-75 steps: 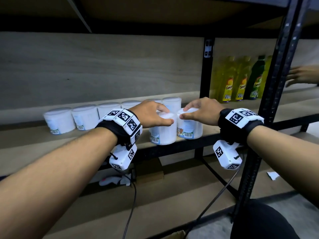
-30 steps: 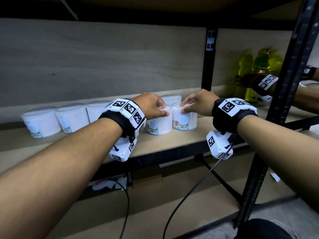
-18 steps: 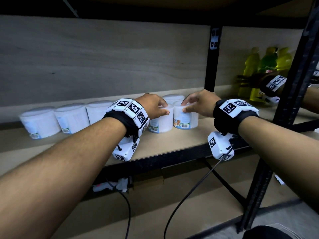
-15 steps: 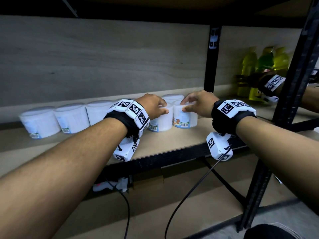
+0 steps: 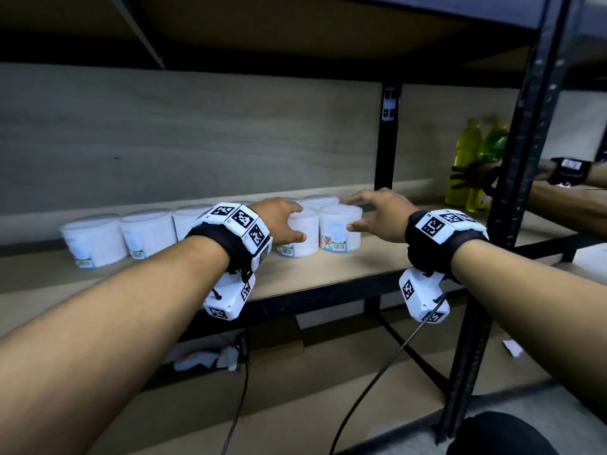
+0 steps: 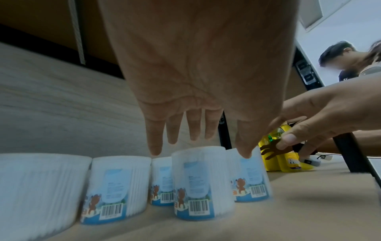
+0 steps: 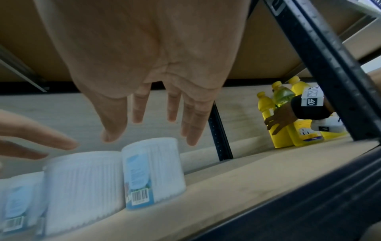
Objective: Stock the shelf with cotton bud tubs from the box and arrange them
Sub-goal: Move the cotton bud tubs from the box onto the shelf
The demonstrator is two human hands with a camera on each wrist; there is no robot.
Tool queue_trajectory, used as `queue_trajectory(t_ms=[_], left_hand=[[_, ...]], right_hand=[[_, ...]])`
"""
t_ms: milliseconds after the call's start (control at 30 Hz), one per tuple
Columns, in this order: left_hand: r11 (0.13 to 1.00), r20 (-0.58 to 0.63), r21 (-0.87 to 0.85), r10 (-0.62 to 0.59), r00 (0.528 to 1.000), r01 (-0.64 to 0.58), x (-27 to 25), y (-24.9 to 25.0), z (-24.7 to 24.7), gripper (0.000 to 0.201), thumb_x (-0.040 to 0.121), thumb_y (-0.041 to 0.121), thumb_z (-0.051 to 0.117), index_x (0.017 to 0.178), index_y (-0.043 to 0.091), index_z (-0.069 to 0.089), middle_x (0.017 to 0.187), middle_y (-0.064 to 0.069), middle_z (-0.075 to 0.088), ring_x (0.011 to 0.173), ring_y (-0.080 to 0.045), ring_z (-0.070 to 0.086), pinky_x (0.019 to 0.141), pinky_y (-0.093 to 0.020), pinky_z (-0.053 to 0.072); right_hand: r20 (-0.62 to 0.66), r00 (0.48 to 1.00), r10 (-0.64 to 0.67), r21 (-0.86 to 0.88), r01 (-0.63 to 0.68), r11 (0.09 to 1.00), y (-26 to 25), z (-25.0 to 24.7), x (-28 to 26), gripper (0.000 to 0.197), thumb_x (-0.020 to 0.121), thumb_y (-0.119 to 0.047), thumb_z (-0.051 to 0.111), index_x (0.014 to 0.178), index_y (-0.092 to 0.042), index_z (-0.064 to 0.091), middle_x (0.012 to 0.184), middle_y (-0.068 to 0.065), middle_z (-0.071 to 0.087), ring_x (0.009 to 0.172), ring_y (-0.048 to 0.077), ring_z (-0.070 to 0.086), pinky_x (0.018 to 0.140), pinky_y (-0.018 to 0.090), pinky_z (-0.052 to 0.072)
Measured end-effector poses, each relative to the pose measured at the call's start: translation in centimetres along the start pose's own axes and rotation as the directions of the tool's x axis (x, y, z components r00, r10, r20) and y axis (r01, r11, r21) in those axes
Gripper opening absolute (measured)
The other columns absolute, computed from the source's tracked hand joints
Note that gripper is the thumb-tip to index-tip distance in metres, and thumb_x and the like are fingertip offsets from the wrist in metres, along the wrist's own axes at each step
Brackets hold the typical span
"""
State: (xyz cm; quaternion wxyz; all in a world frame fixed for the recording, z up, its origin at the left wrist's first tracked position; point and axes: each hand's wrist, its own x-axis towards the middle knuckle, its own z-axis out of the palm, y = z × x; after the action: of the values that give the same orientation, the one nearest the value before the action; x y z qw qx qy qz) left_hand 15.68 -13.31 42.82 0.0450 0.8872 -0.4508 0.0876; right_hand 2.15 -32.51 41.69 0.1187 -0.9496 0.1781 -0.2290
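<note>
White cotton bud tubs with blue labels stand on the wooden shelf (image 5: 377,257). A row of them (image 5: 147,233) runs along the back. Two more stand side by side in front, a left tub (image 5: 302,236) and a right tub (image 5: 341,229). My left hand (image 5: 284,221) hovers over the left tub with its fingers straight; whether it touches is unclear. My right hand (image 5: 371,218) is spread beside the right tub and holds nothing. In the left wrist view the left hand (image 6: 198,146) hangs above the left tub (image 6: 203,182). In the right wrist view the right hand (image 7: 148,135) is splayed above the right tub (image 7: 152,172).
Yellow bottles (image 5: 466,165) stand in the bay to the right, where another person's hand (image 5: 473,174) reaches. A black rear upright (image 5: 387,142) and a front post (image 5: 512,192) frame the bay. The upper shelf (image 5: 295,27) hangs low overhead. Cables trail over the lower shelf (image 5: 295,405).
Both hands gripped the two front tubs and slid them back toward the row. Now the fingers have opened and both tubs stand free.
</note>
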Motion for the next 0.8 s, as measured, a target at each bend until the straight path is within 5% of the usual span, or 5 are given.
queue_trajectory(t_ms=[267, 467, 600, 800], left_hand=[[0.998, -0.049, 0.012, 0.061, 0.997, -0.060, -4.9, 1.5, -2.6, 0.060, 0.092, 0.045, 0.060, 0.145, 0.023, 0.043, 0.148, -0.001, 0.045, 0.134, -0.021, 0.043, 0.105, -0.028, 0.034], [0.990, -0.056, -0.069, 0.119, 0.991, -0.123, -8.9, 2.0, -2.8, 0.042, 0.090, 0.041, 0.063, 0.129, 0.024, 0.058, 0.122, 0.005, 0.062, 0.094, -0.010, 0.052, 0.083, -0.020, 0.036], [0.982, 0.042, -0.133, 0.145, 0.989, -0.138, -11.9, 1.5, -1.2, 0.036, 0.089, 0.046, 0.063, 0.123, 0.031, 0.060, 0.112, 0.014, 0.065, 0.091, -0.008, 0.055, 0.091, -0.025, 0.044], [0.964, 0.182, -0.218, 0.192, 0.964, -0.151, -16.0, -0.7, 3.8, 0.036, 0.090, 0.042, 0.065, 0.124, 0.029, 0.062, 0.115, 0.013, 0.064, 0.104, -0.006, 0.058, 0.095, -0.023, 0.043]], right_hand=[[0.012, 1.000, -0.008, -0.018, 0.008, 1.000, -2.4, -3.0, -3.9, 0.048, 0.082, -0.047, 0.073, 0.127, -0.036, 0.059, 0.129, 0.002, 0.059, 0.124, 0.020, 0.050, 0.099, 0.026, 0.037], [0.059, 0.998, -0.001, 0.047, -0.002, 0.999, -3.6, -3.3, -6.4, 0.037, 0.078, -0.050, 0.076, 0.110, -0.040, 0.062, 0.119, 0.000, 0.065, 0.109, 0.016, 0.061, 0.098, 0.030, 0.045], [0.108, 0.994, 0.015, 0.121, -0.028, 0.992, -4.2, -1.5, -8.5, 0.029, 0.077, -0.050, 0.077, 0.100, -0.037, 0.066, 0.102, -0.008, 0.068, 0.065, 0.003, 0.054, 0.074, 0.023, 0.043], [0.240, 0.971, -0.014, 0.188, -0.033, 0.982, -5.3, 4.3, -12.5, 0.025, 0.076, -0.043, 0.080, 0.094, -0.029, 0.070, 0.079, -0.014, 0.065, 0.063, 0.003, 0.056, 0.054, 0.013, 0.044]])
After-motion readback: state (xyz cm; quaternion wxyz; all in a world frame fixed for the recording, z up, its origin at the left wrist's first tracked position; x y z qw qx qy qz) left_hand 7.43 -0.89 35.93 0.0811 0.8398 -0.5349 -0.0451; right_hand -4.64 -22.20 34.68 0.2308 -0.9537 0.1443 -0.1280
